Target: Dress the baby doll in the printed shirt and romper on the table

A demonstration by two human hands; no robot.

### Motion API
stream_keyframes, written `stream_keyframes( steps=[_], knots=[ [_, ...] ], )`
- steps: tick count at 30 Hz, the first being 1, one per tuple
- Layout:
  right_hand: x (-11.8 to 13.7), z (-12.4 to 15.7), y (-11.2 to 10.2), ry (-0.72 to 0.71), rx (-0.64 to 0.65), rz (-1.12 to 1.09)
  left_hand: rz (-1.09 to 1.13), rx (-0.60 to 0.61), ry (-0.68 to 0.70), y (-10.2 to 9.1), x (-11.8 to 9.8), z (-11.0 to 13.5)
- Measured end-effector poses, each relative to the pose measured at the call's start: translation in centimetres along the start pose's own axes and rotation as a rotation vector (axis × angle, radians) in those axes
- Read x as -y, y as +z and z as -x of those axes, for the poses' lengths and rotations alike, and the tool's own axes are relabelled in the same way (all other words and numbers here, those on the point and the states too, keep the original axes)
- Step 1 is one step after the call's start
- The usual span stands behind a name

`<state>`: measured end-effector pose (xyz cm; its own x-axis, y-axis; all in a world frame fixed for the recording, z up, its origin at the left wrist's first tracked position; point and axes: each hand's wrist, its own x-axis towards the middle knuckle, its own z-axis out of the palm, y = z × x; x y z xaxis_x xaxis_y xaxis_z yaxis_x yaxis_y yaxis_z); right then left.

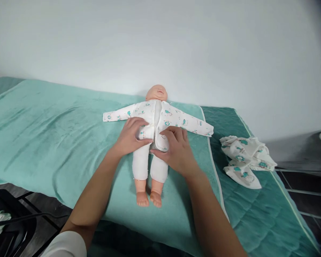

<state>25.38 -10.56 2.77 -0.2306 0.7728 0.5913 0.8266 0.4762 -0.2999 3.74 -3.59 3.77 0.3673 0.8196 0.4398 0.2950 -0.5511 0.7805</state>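
A baby doll (pixel 151 167) lies on its back on a teal blanket (pixel 56 135), head toward the wall. It wears a white shirt with teal prints (pixel 173 117), sleeves spread wide, and plain white leggings. My left hand (pixel 131 137) pinches the left front panel of the shirt at the doll's belly. My right hand (pixel 178 150) pinches the lower edge of the right panel. Both hands meet over the shirt's front opening.
A crumpled printed baby garment (pixel 244 159) lies to the right on a darker quilted teal mat (pixel 256 207). A white wall runs behind the bed. Dark floor and a black object (pixel 10 228) sit at the lower left.
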Motion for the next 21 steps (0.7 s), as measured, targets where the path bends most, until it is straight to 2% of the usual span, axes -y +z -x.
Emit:
stream_keyframes(
  steps=[2, 5, 8, 13, 17, 19, 21],
  knots=[
    [0.4, 0.0, 0.2, 0.009, -0.005, 0.035, -0.152, 0.087, 0.072, -0.1, 0.0, 0.1],
    [0.9, -0.1, 0.5, 0.058, -0.047, 0.013, -0.26, 0.188, 0.122, -0.2, -0.2, 0.5],
    [0.7, -0.2, 0.6, 0.131, -0.077, -0.11, -0.283, 0.213, 0.144, -0.2, -0.7, 0.8],
    [0.0, 0.1, 0.7, 0.327, -0.152, -0.392, -0.28, 0.069, 0.123, 0.5, -0.8, 1.1],
    [-0.3, 0.2, 1.0, 0.558, -0.252, -0.639, -0.134, -0.041, 0.079, 1.1, -0.4, 1.1],
    [-0.6, 0.0, 1.2, 0.644, -0.317, -0.762, 0.028, -0.147, -0.016, 1.1, 0.0, 0.9],
    [-1.1, -0.2, 1.2, 0.703, -0.389, -0.829, 0.205, -0.326, -0.139, 0.9, 0.5, 0.6]
  ],
)
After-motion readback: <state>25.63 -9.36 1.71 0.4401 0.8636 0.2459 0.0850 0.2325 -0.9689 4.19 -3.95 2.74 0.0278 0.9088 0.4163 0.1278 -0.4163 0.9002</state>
